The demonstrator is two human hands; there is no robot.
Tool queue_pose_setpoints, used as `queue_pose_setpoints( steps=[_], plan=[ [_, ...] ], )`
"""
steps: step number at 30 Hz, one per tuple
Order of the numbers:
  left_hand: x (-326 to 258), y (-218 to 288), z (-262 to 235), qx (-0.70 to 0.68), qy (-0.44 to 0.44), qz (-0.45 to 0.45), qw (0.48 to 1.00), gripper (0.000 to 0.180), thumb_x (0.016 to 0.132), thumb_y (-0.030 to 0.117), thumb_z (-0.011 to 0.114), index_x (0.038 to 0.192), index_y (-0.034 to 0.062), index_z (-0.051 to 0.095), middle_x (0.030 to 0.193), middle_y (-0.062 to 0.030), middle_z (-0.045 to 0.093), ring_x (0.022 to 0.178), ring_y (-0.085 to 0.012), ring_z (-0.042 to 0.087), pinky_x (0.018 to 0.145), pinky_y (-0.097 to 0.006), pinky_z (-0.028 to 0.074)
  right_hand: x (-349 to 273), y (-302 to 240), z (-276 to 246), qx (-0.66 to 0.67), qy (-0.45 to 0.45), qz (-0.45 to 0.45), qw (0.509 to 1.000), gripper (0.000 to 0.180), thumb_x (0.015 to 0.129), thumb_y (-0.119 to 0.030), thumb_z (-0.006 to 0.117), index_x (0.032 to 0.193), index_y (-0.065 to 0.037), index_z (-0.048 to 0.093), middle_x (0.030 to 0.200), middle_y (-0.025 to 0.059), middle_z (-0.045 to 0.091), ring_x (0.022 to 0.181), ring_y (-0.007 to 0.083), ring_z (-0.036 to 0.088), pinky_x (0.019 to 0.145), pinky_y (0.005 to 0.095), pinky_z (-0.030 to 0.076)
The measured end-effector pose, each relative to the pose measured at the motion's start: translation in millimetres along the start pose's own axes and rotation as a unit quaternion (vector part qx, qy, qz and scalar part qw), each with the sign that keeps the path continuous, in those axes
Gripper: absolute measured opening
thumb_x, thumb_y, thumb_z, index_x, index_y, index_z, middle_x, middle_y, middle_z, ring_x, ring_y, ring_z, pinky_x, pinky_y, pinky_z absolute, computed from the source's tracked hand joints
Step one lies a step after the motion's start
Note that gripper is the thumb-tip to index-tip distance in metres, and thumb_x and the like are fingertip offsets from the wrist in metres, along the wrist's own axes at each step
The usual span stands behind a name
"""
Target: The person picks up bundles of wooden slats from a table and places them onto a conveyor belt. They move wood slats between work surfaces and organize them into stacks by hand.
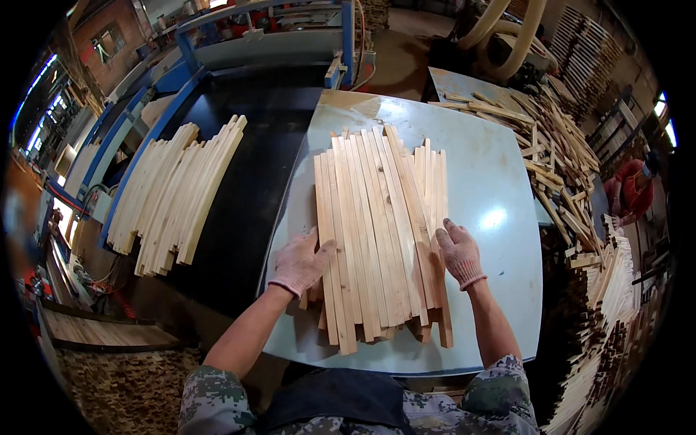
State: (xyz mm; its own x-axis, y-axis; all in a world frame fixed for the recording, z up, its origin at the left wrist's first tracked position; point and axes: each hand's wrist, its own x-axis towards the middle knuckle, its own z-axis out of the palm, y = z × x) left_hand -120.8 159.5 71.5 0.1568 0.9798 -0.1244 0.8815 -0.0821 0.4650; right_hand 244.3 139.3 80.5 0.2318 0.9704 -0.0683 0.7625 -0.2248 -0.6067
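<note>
A pile of pale wooden strips (373, 232) lies lengthwise in front of me on a light grey tabletop (489, 312), stacked in layers with uneven ends. My left hand (301, 262), in a pinkish knit glove, grips the pile's left edge, thumb over the outer strips. On the opposite edge, my right hand (461, 255), gloved the same way, closes against the outermost strips. Its fingertips look darkened. The strips sit between both hands; the undersides of the fingers are partly hidden. A few strips near the right slant across the others.
Left, a dark conveyor bed (232, 188) of a blue-framed machine (185, 51) carries another row of strips (177, 196). Loose offcuts (544, 138) heap beyond the table's right side. A person in red (632, 188) is at far right near stacked strips (612, 283). Stacked wood (127, 377) stands lower left.
</note>
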Motion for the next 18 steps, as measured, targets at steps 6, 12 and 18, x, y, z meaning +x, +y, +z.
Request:
queue_pose_setpoints(
  steps=[6, 12, 18],
  plan=[
    [2.0, 23.5, -21.9, -0.009, -0.064, -0.039, 0.997, 0.079, 0.090, 0.065, 0.062, 0.138, 0.0030, 0.059, 0.117, -0.0223, 0.072, 0.111, -0.0361, 0.070, 0.097, -0.045, 0.054, 11.7, -40.8, 8.8, -0.049, -0.096, 0.071, 0.992, 0.067, 0.098, -0.059, 0.055, 0.120, 0.003, 0.070, 0.110, 0.0272, 0.073, 0.109, 0.0438, 0.068, 0.098, 0.0472, 0.052],
    [12.5, 26.2, -27.3, -0.077, -0.099, -0.045, 0.991, 0.089, 0.084, 0.061, 0.072, 0.140, -0.0058, 0.052, 0.123, -0.0236, 0.069, 0.114, -0.0360, 0.068, 0.101, -0.044, 0.053, 18.6, -52.0, 21.7, -0.111, -0.058, 0.089, 0.988, 0.072, 0.092, -0.066, 0.060, 0.095, 0.004, 0.072, 0.095, 0.0261, 0.074, 0.097, 0.0413, 0.071, 0.091, 0.0469, 0.053],
    [9.0, 24.9, -16.8, -0.158, -0.088, -0.070, 0.981, 0.079, 0.084, 0.049, 0.075, 0.139, -0.0020, 0.049, 0.119, -0.0224, 0.069, 0.114, -0.0343, 0.068, 0.103, -0.045, 0.052, 13.8, -56.9, 21.5, -0.111, -0.047, 0.085, 0.989, 0.074, 0.089, -0.068, 0.062, 0.097, 0.005, 0.072, 0.097, 0.0259, 0.074, 0.096, 0.0408, 0.071, 0.090, 0.0459, 0.054]
  ],
)
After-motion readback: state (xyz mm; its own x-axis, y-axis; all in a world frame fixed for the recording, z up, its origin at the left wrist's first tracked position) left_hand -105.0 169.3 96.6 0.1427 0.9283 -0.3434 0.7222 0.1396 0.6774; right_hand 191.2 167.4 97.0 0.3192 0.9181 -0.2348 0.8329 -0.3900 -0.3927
